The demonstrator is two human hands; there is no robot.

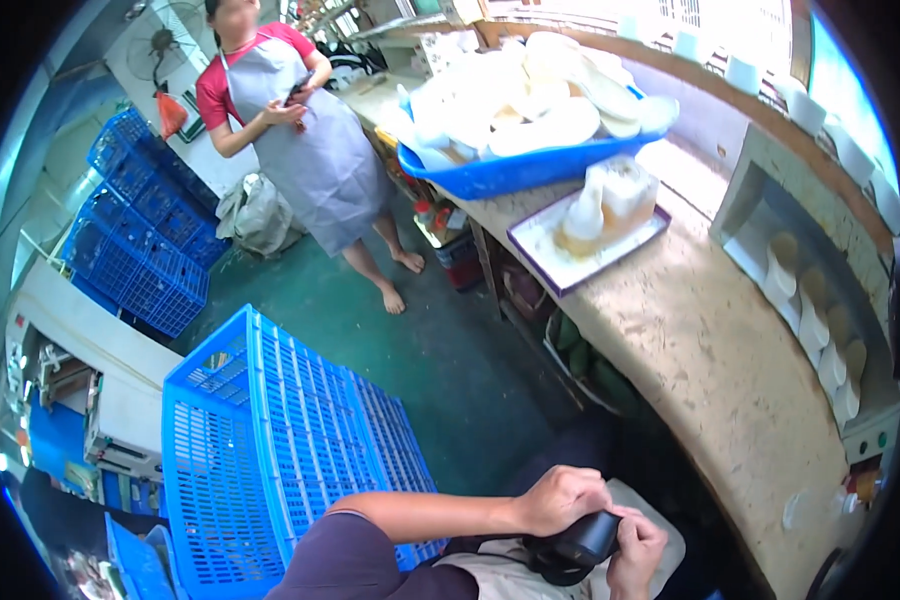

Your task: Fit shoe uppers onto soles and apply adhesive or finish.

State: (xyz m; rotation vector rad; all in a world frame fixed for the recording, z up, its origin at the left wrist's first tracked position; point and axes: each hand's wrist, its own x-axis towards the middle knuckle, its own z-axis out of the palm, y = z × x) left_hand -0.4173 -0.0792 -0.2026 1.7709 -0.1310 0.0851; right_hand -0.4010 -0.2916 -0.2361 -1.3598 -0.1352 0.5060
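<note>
Left hand (567, 500) curls over a black object (588, 538); right hand (637, 552) clasps its side. Fingertips partly hidden; kind unclear.

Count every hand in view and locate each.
4: the wearer's left hand and right hand, both on the black object near the lower edge; the co-worker's right hand and other hand, close together before the apron at upper left. Fingers are partly hidden.

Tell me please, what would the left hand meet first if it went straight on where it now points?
Probably the right hand, close by on the right; the left hand points that way, at the black object they seem to hold. Depth is unclear, though.
</note>
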